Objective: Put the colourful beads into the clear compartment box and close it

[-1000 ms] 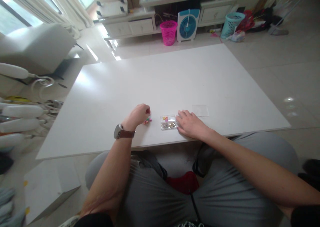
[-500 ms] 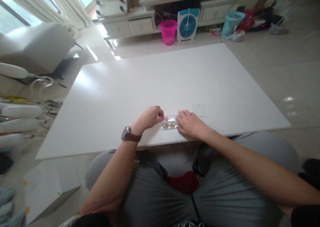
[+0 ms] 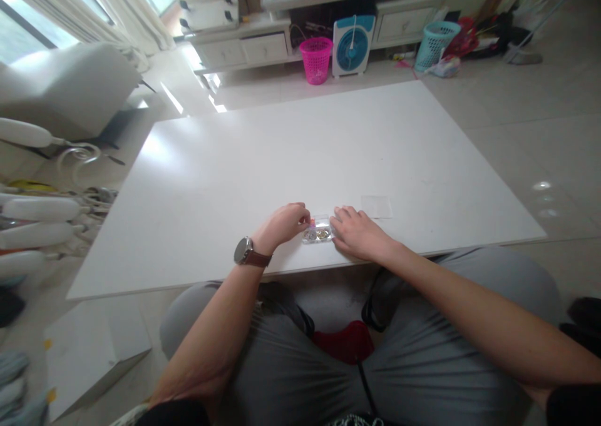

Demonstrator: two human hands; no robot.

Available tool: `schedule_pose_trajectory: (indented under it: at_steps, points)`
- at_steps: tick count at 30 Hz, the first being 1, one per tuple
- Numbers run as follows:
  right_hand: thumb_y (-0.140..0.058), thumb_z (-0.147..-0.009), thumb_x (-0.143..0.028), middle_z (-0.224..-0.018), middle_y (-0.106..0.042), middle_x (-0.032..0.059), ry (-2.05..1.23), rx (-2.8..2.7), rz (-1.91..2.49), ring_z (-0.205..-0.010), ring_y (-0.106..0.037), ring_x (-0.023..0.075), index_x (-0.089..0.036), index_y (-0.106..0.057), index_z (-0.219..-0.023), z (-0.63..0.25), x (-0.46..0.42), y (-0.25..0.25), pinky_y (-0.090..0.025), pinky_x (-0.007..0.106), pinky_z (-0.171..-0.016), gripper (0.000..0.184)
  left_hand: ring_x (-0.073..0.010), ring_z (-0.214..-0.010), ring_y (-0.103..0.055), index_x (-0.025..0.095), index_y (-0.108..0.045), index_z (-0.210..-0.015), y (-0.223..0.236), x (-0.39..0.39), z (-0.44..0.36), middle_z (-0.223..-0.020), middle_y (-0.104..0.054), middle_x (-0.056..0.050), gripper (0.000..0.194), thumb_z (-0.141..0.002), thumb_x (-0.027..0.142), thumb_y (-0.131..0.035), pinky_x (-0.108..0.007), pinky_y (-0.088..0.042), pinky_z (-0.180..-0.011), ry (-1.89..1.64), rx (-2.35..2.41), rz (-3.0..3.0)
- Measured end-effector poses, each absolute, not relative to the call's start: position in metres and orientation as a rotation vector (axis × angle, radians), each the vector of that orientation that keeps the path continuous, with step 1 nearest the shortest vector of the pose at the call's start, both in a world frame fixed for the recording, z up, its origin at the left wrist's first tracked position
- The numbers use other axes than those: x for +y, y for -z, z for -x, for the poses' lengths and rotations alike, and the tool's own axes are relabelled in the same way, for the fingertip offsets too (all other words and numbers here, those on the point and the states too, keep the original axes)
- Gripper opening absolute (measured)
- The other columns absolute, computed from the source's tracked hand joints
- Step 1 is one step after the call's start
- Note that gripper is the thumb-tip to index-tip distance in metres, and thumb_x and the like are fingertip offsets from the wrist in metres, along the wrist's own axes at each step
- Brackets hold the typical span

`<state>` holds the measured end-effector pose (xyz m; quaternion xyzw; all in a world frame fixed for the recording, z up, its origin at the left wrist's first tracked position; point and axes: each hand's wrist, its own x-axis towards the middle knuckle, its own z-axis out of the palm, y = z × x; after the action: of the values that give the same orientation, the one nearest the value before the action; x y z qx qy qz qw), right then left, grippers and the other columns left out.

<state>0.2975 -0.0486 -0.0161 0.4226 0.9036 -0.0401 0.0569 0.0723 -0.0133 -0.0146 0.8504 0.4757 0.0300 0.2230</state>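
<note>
White table [image 3: 291, 144], small clear box [image 3: 318, 231] near its front edge, left hand [image 3: 284, 224] and right hand [image 3: 359, 232] touching it, clear lid [image 3: 376, 206] nearby.

The bits inside the clear box [image 3: 318, 231] are too small for you to name. Your left hand [image 3: 282, 224] covers the box's left end and whatever its fingers [image 3: 304, 218] pinch. Your right hand [image 3: 359, 232] hides the right edge. Both your upper arms run off the bottom edge.

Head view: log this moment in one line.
left hand: fingertips at clear box | right hand: steadies box | lid: apart on table
</note>
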Motion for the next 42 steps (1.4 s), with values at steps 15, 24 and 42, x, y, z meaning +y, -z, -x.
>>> schedule_pose_trajectory:
  at_steps: [15,24,42]
  points:
    - [-0.052,-0.09,-0.034,-0.132,-0.051,0.0193,0.105,2.75,-1.284,-0.119,-0.044,0.0329,-0.015,-0.056,-0.117,-0.298,-0.048,0.018,-0.041,0.041,-0.089,0.033,-0.0125,-0.07,-0.057,0.017,-0.072,-0.087,0.0,-0.006,-0.057,-0.082,-0.067,-0.004,0.014,-0.082,0.021,-0.059,-0.026,-0.044,-0.07,-0.19,1.404,-2.283]
    - [-0.05,-0.091,-0.035,-0.13,-0.053,0.019,0.086,2.764,-1.276,-0.115,-0.045,0.0327,-0.014,-0.056,-0.116,-0.301,-0.049,0.018,-0.04,0.041,-0.088,0.033,-0.0139,-0.067,-0.059,0.017,-0.072,-0.079,-0.018,-0.001,-0.022,-0.076,-0.07,-0.004,0.011,-0.076,0.019,-0.062,-0.027,-0.045,-0.067,-0.072,1.735,-2.085]
    - [-0.05,-0.092,-0.035,-0.133,-0.051,0.0195,0.096,2.749,-1.276,-0.118,-0.043,0.0335,-0.014,-0.056,-0.118,-0.3,-0.048,0.02,-0.04,0.041,-0.089,0.034,-0.0123,-0.055,-0.056,0.016,-0.074,-0.065,-0.001,-0.004,-0.039,-0.053,-0.064,-0.002,0.013,-0.064,0.014,-0.061,-0.024,-0.041,-0.056,0.139,1.65,-2.025]
